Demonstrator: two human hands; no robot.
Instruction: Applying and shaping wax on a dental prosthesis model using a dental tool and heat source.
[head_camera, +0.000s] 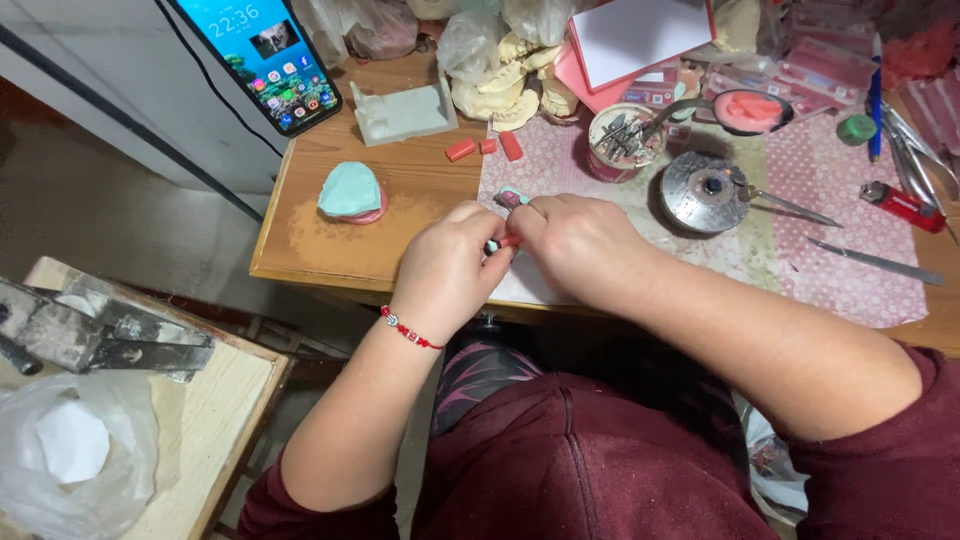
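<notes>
The left hand and right hand meet at the desk edge, both closed on a small red-and-teal piece pinched between their fingertips. Just beyond the right hand, a cup holds metal tools, and beside it stands a round metal burner. Farther back, a bowl holds pink wax. Beyond the left hand lies a teal mould, with red sticks near it.
</notes>
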